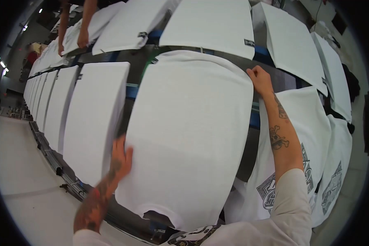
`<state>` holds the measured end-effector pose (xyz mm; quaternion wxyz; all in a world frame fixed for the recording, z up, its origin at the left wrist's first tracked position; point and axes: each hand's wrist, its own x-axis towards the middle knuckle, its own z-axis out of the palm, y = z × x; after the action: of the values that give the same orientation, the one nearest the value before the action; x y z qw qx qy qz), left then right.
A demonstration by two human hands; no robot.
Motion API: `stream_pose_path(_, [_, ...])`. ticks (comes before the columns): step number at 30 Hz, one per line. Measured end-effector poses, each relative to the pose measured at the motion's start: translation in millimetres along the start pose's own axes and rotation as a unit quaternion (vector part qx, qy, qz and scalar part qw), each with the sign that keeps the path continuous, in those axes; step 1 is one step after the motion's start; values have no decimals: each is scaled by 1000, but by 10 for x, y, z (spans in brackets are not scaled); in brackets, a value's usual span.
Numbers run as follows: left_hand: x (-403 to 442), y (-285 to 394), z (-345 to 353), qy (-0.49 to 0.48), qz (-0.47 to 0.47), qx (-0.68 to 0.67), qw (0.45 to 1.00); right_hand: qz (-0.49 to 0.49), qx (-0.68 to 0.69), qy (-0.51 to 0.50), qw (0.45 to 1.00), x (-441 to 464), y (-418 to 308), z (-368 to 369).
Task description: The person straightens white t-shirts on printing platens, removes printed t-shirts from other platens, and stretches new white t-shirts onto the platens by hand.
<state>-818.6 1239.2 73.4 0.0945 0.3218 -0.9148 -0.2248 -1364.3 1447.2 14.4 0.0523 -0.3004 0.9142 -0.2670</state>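
A white T-shirt (188, 135) is stretched over a flat board in front of me, its neckline nearest my body and its hem at the far end. My right hand (261, 80) is closed at the shirt's far right corner, with the fingers pinching the fabric edge. Down the left side, my left hand (122, 158) lies along the shirt's edge with its fingers stretched out, slightly blurred. A small dark label (154, 61) shows at the far left corner of the shirt.
Boards with white shirts (96, 119) run in a row to the left, and more (209, 26) stand across from me. On the right, white shirts with dark prints (332, 184) hang over boards. Another person's hands (83, 39) work at a far-left board. A metal rail (55, 164) borders the row.
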Motion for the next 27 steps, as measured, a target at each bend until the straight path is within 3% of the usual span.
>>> stream_pose_path(2, [-965,-261,-67,-41,-115,6,993,18,249,90,964,-197,-168,-97])
stream_pose_path(5, [-1870,-253,-132,7,-259,-61,964,-110,87,51,989,-1058,-436,-324])
stream_pose_path(6, [-2005,-266,-92,9,-257,-71,964,-161,44,61,984,-1482,-523,-328])
stream_pose_path(8, [-2188,-331,113,149,-348,-192,905,-131,39,5,991,-2337,-667,-329])
stream_pose_path(11, [-2246,-576,420,216,-319,-317,867,-100,92,-42,990,-3712,-897,-348])
stream_pose_path(13, [-2227,-670,464,193,-272,-390,858,22,86,-165,982,-4485,-1197,-488])
stream_pose_path(14, [-2217,-596,244,118,-292,-381,869,11,107,-84,991,-5210,-1292,-332])
stream_pose_path(15, [-2220,-663,200,93,-250,-363,893,95,128,-81,984,-5503,-1468,-355])
stream_pose_path(16, [-2171,-658,60,2,-336,-393,856,169,150,-72,971,-5678,-1611,-371])
stream_pose_path(17, [-2166,-642,-76,-86,-419,-414,804,152,134,-14,979,-5911,-1558,-240])
stream_pose_path(20, [-2287,-830,-210,-341,-479,-459,666,208,161,6,965,-6224,-1683,-137])
stream_pose_path(23, [-2461,-690,-184,-191,-390,-575,694,394,390,-9,832,-6267,-1725,1])
stream_pose_path(24, [-2434,-696,-176,-200,-386,-571,696,431,453,-48,779,-6261,-1709,5])
stream_pose_path(25, [-2406,-707,-159,-160,-371,-627,666,436,455,-39,775,-6260,-1749,2])
stream_pose_path(27, [-2390,-653,-158,-111,-364,-689,617,457,622,56,634,-6249,-1835,23])
